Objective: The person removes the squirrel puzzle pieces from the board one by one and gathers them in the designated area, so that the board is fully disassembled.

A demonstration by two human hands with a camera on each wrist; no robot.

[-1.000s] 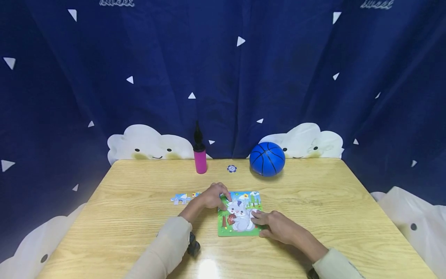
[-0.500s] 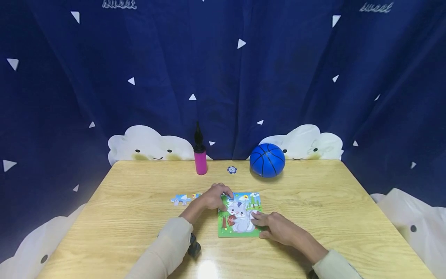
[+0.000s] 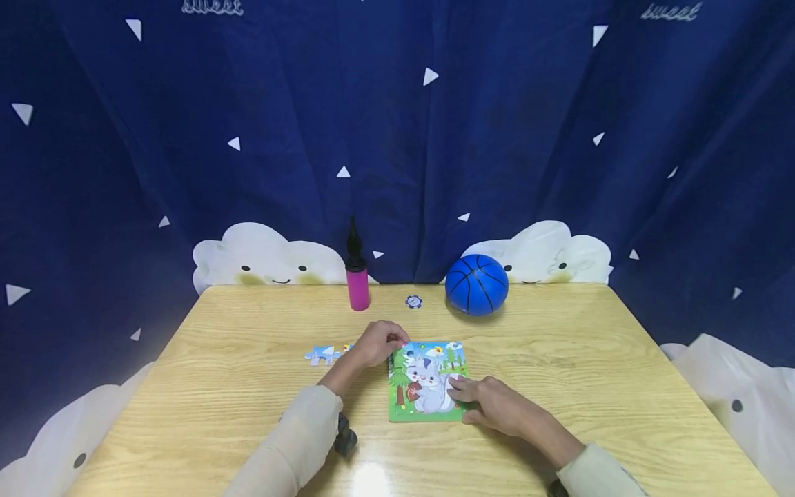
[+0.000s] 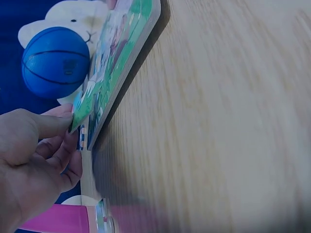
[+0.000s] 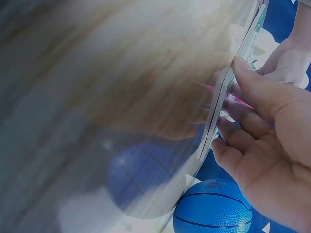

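Note:
A square jigsaw puzzle with a squirrel picture (image 3: 428,397) lies on the wooden table in front of me. At its upper left corner is my left hand (image 3: 375,343). The left wrist view shows that hand's thumb and finger pinching a green puzzle piece (image 4: 83,112), tilted up from the board. My right hand (image 3: 497,405) rests at the puzzle's right side, fingertips on the picture and thumb by the lower right corner. In the right wrist view, the right hand (image 5: 272,131) lies along the board's edge (image 5: 219,99).
Loose puzzle pieces (image 3: 322,355) lie left of the left hand, partly hidden by it. Toward the back edge stand a pink and black pump (image 3: 357,286) and a blue ball (image 3: 476,285), with a small round chip (image 3: 413,301) between them. A dark blue curtain (image 3: 397,138) hangs behind.
My left hand has shifted slightly up and left, its fingers drawing in at the puzzle's corner, uncovering more of the tree picture. The right hand stays in place.

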